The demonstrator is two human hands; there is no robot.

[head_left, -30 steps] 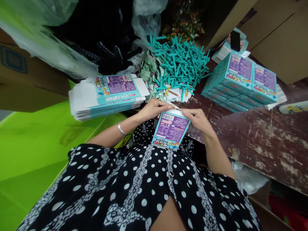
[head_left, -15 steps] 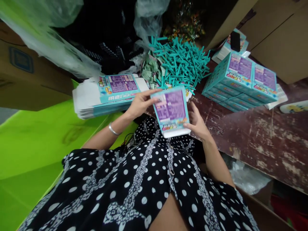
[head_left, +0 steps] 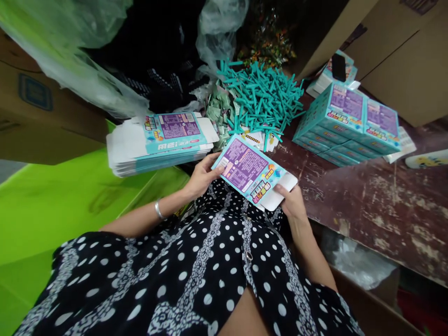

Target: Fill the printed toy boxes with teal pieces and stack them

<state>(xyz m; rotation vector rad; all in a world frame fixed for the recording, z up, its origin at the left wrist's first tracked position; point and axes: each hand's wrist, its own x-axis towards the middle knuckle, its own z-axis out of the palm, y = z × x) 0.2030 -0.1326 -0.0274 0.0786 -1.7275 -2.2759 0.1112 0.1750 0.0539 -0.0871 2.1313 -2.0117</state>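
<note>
A teal and purple printed carton [head_left: 245, 168] is held in front of my body, tilted down to the right, with a white flap out at its right end. My left hand [head_left: 203, 177] grips its upper left end, thumb on the printed face. At the other end my right hand [head_left: 292, 200] pinches the white flap, thumb on top. Left of the carton lies a stack of flattened cartons [head_left: 164, 140] with the same print. Just beyond it are a heap of teal sticks [head_left: 266, 98] and a pile of small green packets [head_left: 220, 109].
Filled-out cartons [head_left: 346, 126] stand stacked on the worn red-brown table [head_left: 367, 200] at right. Behind them a dark phone [head_left: 339, 67] rests on more boxes. Large cardboard boxes [head_left: 52, 102] and plastic sheeting [head_left: 101, 70] border the left; lime-green material [head_left: 70, 200] lies below.
The carton has turned from nearly upright to slanting down rightward, its white flap now extended. My right hand has moved from the carton's side onto that flap.
</note>
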